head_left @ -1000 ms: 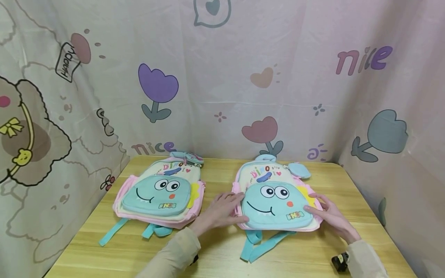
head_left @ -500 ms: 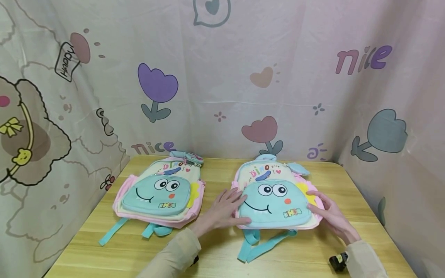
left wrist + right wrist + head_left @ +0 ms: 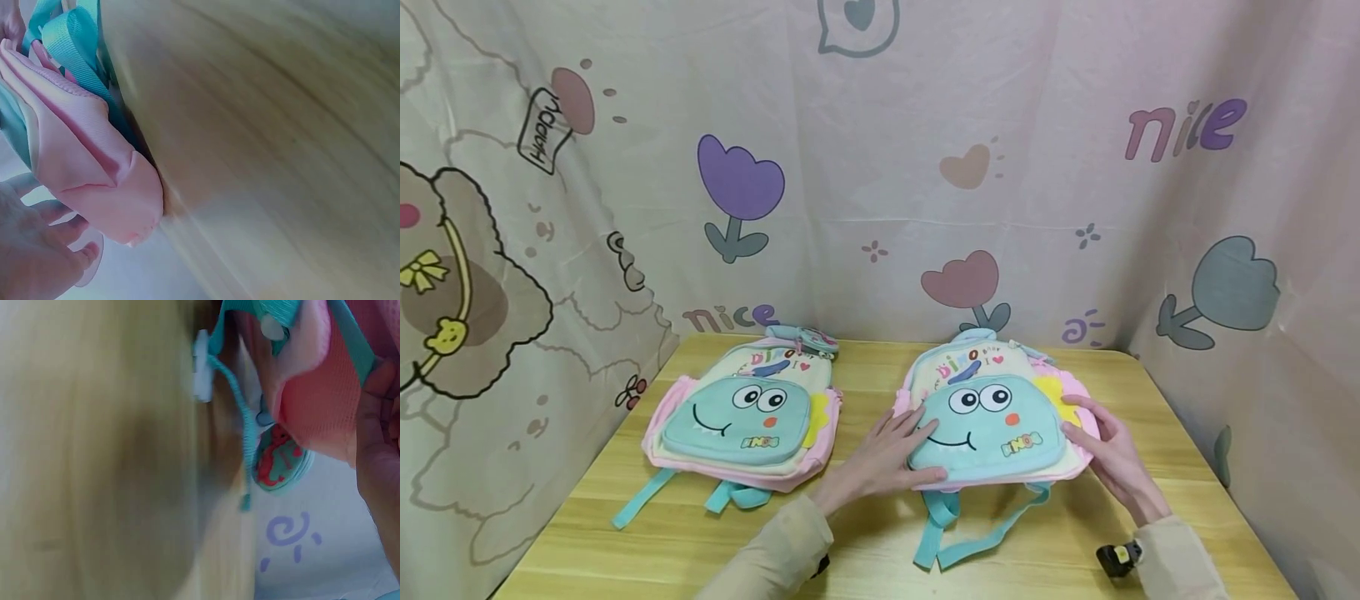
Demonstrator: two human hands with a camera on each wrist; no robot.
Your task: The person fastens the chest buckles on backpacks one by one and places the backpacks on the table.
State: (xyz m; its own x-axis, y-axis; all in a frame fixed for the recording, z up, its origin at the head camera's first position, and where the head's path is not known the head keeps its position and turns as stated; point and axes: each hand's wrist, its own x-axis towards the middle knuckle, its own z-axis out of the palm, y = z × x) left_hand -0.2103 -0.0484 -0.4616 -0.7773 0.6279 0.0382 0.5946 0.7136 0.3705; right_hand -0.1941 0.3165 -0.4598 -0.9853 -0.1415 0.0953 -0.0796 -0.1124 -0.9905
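Note:
Two small children's backpacks with cream fronts, pink sides and aqua cartoon-face pockets are on a wooden table. My left hand rests with spread fingers on the left edge of the right backpack; its fingers lie along the pink side in the left wrist view. At the opposite edge, my right hand grips the pink side, which stands raised off the table. Aqua straps trail in front of it. In the right wrist view, a small aqua pouch with a red figure hangs beyond the bag.
The left backpack lies face up beside my left forearm, its straps toward the near edge. A printed curtain closes off the back and sides of the table. A black wrist device sits by the right sleeve.
The right side of the right backpack has risen and tilted, and its round pouch has dropped mostly behind it. Both hands keep contact; the right hand has shifted slightly up. The left backpack is unmoved.

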